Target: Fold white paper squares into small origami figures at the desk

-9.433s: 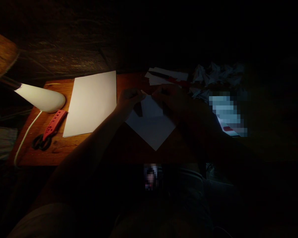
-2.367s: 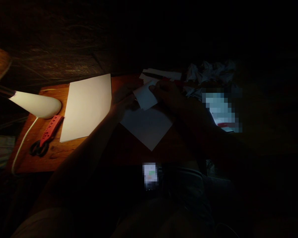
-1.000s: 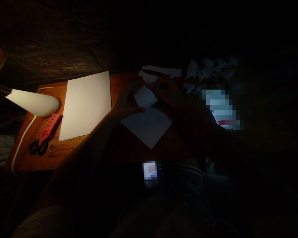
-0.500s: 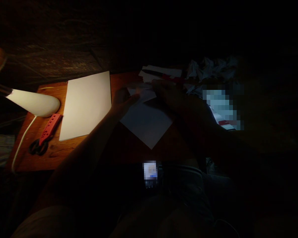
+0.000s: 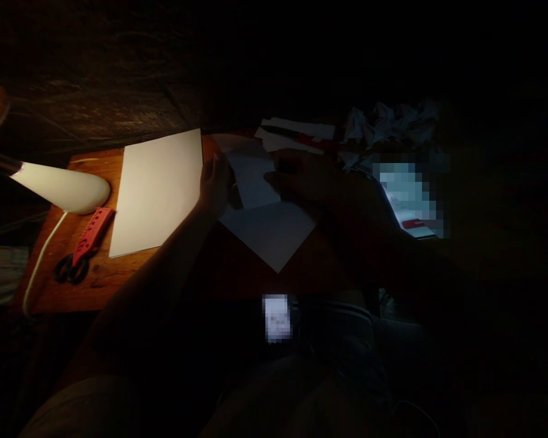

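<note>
A white folded paper point(image 5: 274, 228) lies cornerwise on the wooden table point(image 5: 105, 280), its near point toward me. Its far flap point(image 5: 251, 170) is lifted up. My left hand point(image 5: 215, 185) grips the flap's left edge with curled fingers. My right hand point(image 5: 301, 176), dark in shadow, pinches the flap's right side. The room is very dim, so finger detail is poor.
A stack of plain white sheets point(image 5: 158, 188) lies left of the hands. A white lamp point(image 5: 61, 188) with its cord and red-handled scissors point(image 5: 83, 246) sit at the far left. Paper strips point(image 5: 296, 131) and crumpled paper point(image 5: 388, 125) lie behind; a blurred lit screen point(image 5: 408, 194) glows at right.
The folded-down flap has been opened and raised upward. My left hand moved from on top of the paper to the flap's left edge; my right hand stayed at its right side.
</note>
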`<move>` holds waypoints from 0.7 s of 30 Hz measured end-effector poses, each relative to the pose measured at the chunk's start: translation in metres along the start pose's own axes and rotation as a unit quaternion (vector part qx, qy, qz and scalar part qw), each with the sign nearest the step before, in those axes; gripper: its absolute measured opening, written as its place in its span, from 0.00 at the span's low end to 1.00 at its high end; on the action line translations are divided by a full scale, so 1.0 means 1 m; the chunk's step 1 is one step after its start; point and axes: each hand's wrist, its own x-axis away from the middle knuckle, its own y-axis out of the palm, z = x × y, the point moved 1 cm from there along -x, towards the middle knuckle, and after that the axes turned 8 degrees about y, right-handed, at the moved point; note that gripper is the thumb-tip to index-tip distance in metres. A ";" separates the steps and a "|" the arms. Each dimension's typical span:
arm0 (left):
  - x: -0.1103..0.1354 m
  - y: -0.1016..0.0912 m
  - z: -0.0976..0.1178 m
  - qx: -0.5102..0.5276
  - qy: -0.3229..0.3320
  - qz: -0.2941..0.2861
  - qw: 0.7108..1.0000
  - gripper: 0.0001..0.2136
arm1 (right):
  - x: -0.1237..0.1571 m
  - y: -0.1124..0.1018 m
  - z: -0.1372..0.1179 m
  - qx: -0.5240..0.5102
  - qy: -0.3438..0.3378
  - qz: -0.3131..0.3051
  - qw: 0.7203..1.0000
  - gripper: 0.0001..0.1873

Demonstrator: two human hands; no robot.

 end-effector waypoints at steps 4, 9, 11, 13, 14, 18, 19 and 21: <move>0.000 0.002 0.003 -0.012 0.001 -0.004 1.000 0.33 | -0.003 0.000 0.001 -0.001 -0.012 -0.001 1.000 0.16; -0.003 0.003 -0.003 -0.016 0.022 0.003 1.000 0.34 | -0.005 0.001 0.002 -0.010 -0.017 0.005 1.000 0.18; -0.003 0.001 -0.007 -0.019 0.025 0.008 0.999 0.34 | -0.005 0.002 0.002 -0.027 -0.017 -0.004 0.999 0.19; -0.002 -0.002 -0.012 -0.025 0.021 0.018 0.999 0.35 | -0.005 0.003 0.002 -0.046 -0.013 -0.013 0.999 0.19; -0.002 -0.003 -0.014 -0.030 0.018 0.024 0.999 0.35 | -0.005 0.003 0.002 -0.053 -0.011 -0.016 0.998 0.19; -0.003 -0.006 -0.019 -0.051 0.002 0.028 0.998 0.34 | -0.005 0.002 0.003 -0.060 -0.013 -0.021 0.998 0.23; -0.003 -0.006 -0.019 -0.054 0.001 0.023 0.998 0.34 | -0.005 0.002 0.003 -0.059 -0.014 -0.022 0.998 0.23; -0.003 -0.006 -0.019 -0.050 0.003 0.010 0.999 0.33 | -0.005 0.003 0.004 -0.060 -0.015 -0.021 0.998 0.24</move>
